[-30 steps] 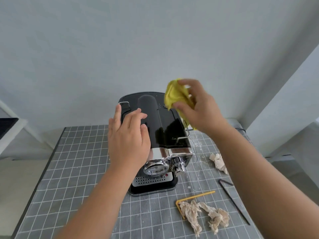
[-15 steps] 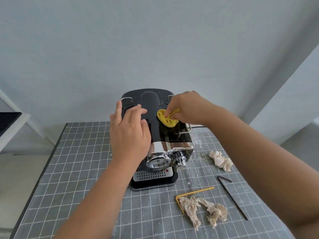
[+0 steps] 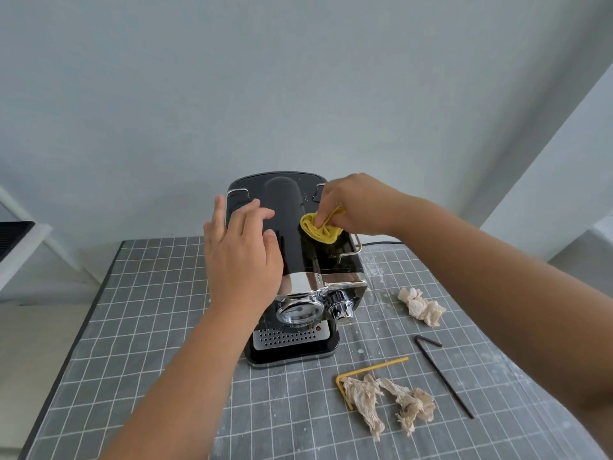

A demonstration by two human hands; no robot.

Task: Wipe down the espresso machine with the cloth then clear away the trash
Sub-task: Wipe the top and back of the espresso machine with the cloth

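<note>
**Cloth on the top of the espresso machine**

The right hand (image 3: 356, 205) is pinching a bunched yellow cloth (image 3: 320, 229) and pressing it onto the glossy black top of the espresso machine (image 3: 295, 260), toward the right rear of that top. The left hand (image 3: 243, 250) is lying flat on the left side of the machine's top, fingers straight and slightly spread, holding nothing. The machine is standing on a grey gridded tabletop (image 3: 139, 327). To its right a crumpled paper wad (image 3: 422, 306) is lying on the tabletop. Nearer the front, two more crumpled paper scraps (image 3: 388, 401) are lying against a bent yellow straw (image 3: 368, 371), with a bent black straw (image 3: 442, 375) just to their right.
</note>
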